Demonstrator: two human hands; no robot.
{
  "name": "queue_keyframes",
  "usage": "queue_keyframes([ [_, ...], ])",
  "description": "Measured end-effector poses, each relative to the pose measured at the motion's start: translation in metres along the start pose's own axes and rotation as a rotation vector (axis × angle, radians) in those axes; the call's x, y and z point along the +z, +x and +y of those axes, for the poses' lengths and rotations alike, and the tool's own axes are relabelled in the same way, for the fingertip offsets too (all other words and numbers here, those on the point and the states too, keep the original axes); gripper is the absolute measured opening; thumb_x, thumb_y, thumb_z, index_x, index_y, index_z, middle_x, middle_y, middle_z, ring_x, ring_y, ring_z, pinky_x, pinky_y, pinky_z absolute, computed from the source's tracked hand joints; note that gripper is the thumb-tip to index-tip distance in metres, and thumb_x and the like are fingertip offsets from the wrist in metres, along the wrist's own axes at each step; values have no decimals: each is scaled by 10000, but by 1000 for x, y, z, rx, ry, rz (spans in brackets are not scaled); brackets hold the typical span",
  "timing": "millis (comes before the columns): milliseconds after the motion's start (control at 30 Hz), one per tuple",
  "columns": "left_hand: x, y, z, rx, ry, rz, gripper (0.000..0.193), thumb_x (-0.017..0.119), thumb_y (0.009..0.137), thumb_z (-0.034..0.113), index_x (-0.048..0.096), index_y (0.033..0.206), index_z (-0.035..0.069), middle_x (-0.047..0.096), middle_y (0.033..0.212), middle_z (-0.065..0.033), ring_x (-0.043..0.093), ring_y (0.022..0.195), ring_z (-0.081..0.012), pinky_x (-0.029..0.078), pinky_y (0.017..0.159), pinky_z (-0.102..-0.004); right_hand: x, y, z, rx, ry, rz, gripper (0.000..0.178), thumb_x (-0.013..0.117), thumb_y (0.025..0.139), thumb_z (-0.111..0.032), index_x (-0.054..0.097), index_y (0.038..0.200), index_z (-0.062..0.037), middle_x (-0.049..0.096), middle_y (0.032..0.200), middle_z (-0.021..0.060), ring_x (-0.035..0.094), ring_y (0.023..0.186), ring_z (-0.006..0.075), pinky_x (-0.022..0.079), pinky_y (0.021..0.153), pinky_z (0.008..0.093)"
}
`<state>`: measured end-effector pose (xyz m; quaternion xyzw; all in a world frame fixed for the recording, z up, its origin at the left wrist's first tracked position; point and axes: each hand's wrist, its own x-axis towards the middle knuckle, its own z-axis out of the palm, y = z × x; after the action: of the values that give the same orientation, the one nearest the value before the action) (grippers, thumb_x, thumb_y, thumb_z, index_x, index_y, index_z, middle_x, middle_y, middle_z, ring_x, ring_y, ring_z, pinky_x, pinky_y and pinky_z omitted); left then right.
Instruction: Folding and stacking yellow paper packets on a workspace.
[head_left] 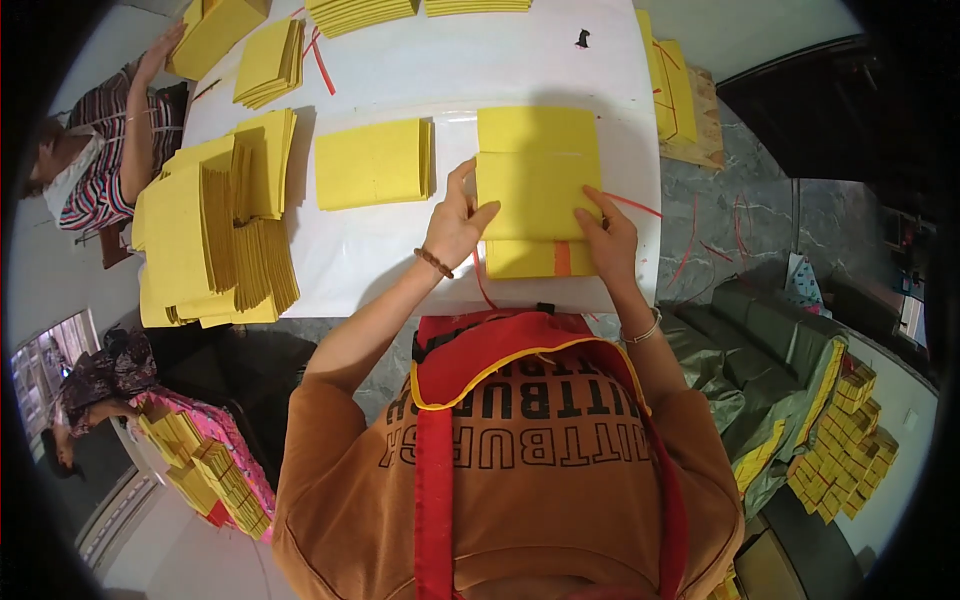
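Observation:
In front of me, a block of yellow folded paper [532, 195] lies across other yellow paper stacks, one showing beyond it and one at the table's near edge. My left hand [458, 225] grips the block's left side, with the thumb on top and the fingers along the edge. On the opposite side my right hand [608, 240] holds the right edge, its thumb and fingers curled over the paper. A red strip [632, 205] sticks out beside the right hand, and another hangs below the left one. An orange-red band [562, 258] crosses the nearest stack.
A separate yellow paper stack [370, 163] lies left of my hands on the white table [390, 250]. Tall fanned piles [205, 235] crowd the left edge, where a person [115, 150] works. Red strips [738, 225] litter the grey floor. Bundles [845, 440] are heaped at right.

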<state>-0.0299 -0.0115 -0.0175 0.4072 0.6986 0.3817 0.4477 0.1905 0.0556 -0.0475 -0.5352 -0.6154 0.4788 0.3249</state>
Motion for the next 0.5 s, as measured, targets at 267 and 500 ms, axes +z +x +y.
queue_keyframes([
  [267,23,5,33,871,742,40,547,680,743,222,503,1239,73,479,1227,-160,429,1148,-334,355,915,-447,3,0,-2,16,18,7,345,649,813,-128,612,1146,-47,665,850,84,519,648,64,441,606,229],
  [500,45,13,1,739,923,-107,587,538,834,414,416,1348,159,316,1424,-143,257,1323,-331,175,1074,-491,4,-10,-28,-101,-419,59,467,635,811,-219,533,1241,-68,549,1197,134,536,1011,189,380,869,397],
])
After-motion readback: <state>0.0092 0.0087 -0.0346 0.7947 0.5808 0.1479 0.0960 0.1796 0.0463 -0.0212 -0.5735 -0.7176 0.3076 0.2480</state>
